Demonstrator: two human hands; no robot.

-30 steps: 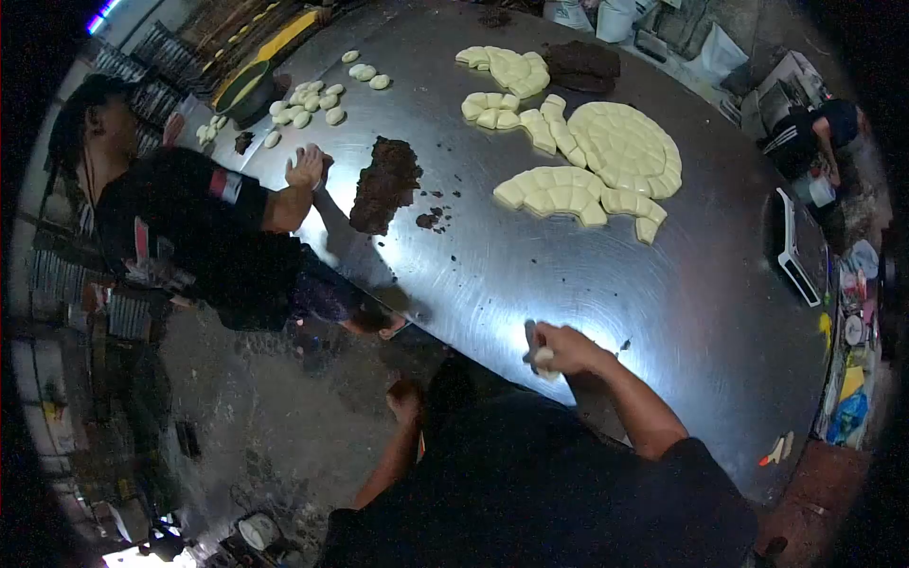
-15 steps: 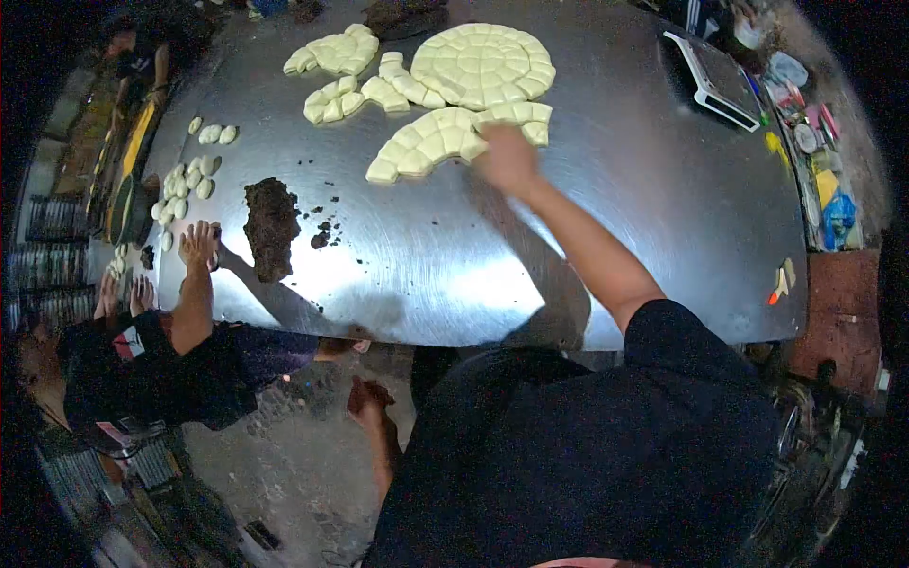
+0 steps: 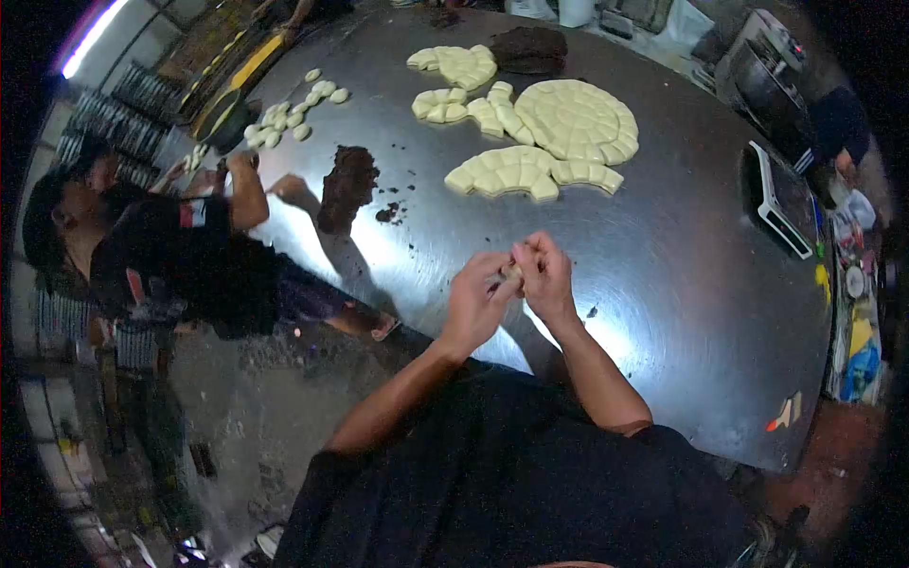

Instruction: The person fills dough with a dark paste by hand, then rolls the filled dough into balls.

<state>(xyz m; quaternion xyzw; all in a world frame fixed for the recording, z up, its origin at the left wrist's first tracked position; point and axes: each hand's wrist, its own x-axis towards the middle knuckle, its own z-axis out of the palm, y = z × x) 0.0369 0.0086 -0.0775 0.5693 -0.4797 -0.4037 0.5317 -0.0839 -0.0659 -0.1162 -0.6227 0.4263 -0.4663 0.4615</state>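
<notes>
At the far left, a co-worker (image 3: 142,256) in a black shirt leans on the left edge of the round metal table (image 3: 663,284). The co-worker's hand (image 3: 241,163) lies beside a cluster of small dough balls (image 3: 284,112) at the far-left part of the table. To the right of that cluster, a dark brown heap of filling (image 3: 347,186) lies on the bare metal, with loose crumbs (image 3: 388,213) just beside it.

Near the table's near edge, centre, the left hand (image 3: 475,301) and the right hand (image 3: 543,275) meet above the surface, fingertips touching. Both hands are closed narrowly around one small dough piece (image 3: 512,273), pinched between the fingers; most of it is hidden by the fingers.

Farther away, right of centre, flat slabs of cut dough (image 3: 573,118) lie scored into small blocks: a round slab, a curved slab (image 3: 516,172) nearer to the hands, and smaller groups (image 3: 456,66) to the far left of them. A second dark mass (image 3: 528,49) lies at the far edge.

At the right edge, a white scale (image 3: 776,204) rests on the table. A second person (image 3: 838,128) is partly visible beyond it.
</notes>
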